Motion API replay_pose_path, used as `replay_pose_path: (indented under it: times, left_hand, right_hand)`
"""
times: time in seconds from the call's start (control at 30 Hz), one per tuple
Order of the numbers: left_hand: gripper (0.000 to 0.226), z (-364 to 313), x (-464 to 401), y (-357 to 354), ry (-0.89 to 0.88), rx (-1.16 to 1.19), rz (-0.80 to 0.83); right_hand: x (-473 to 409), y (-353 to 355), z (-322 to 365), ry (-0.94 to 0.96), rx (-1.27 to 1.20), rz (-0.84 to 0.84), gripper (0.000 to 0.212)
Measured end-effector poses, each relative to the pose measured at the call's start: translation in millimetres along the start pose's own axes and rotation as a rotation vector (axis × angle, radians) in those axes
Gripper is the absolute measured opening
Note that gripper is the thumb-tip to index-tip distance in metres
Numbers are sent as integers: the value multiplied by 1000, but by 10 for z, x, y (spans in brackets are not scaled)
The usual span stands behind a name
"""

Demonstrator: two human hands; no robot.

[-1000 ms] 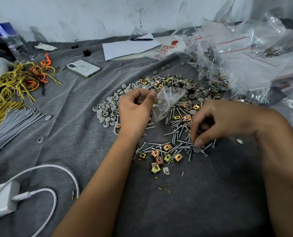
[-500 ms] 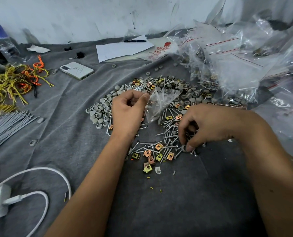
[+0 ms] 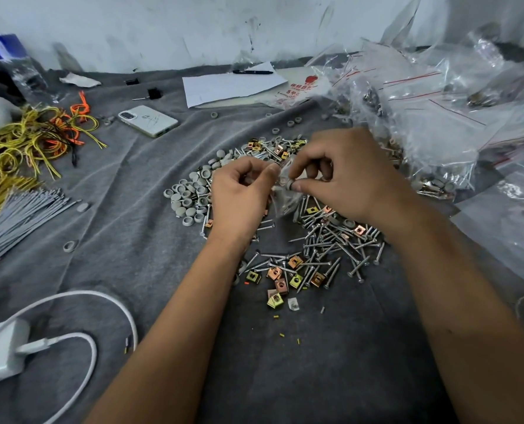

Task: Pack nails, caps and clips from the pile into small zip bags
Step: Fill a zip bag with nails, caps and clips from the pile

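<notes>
- One small zip bag (image 3: 285,194), clear, hangs between my two hands above the pile; my left hand (image 3: 239,197) pinches its edge between thumb and curled fingers.
- My right hand (image 3: 346,175) pinches one grey cap (image 3: 288,185) at the bag's mouth, thumb beneath and fingers curled above. What already lies in the bag I cannot tell.
- Grey caps (image 3: 190,197): a heap too many to count, just left of my left hand, with a few loose strays beyond it.
- Nails (image 3: 331,249): several dozen, scattered under and below my right hand.
- Clips (image 3: 280,283): about eight square ones, gold and copper, below my hands; more mixed in above them.
- Filled bags (image 3: 422,123): a mound of clear zip bags with red seal lines, right of and beyond my right hand, holding nails and caps; count unclear.
- One phone (image 3: 149,120), face down, beyond my left hand.
- One sheet of paper (image 3: 230,87) with one pen (image 3: 252,72) on it, beyond both hands.
- One bundle of grey ties (image 3: 16,215) and a tangle of yellow and orange ties (image 3: 31,139), far left.
- One white charger (image 3: 0,353) with its cable, near left.
- All rests on a grey cloth (image 3: 117,240).
</notes>
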State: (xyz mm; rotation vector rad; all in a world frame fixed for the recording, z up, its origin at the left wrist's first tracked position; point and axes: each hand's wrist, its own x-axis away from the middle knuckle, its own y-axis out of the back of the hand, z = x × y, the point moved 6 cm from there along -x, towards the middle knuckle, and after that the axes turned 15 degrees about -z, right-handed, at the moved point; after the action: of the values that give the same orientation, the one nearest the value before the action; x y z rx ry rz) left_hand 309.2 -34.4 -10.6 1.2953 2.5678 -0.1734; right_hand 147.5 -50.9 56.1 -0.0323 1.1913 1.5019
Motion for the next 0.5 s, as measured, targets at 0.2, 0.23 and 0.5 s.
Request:
replay_pose_path:
  times: [0.2, 0.23, 0.5]
  left_hand:
    - [15, 18, -44, 37, 12, 42, -26]
    - [15, 22, -47, 40, 19, 53, -29]
    - [26, 53, -180, 203, 99, 122, -151]
  right_hand:
    - [-7, -20, 6, 9, -27, -136, 14]
    - [5, 8, 6, 7, -55, -183, 14]
    - [235, -255, 276, 168, -226, -58, 13]
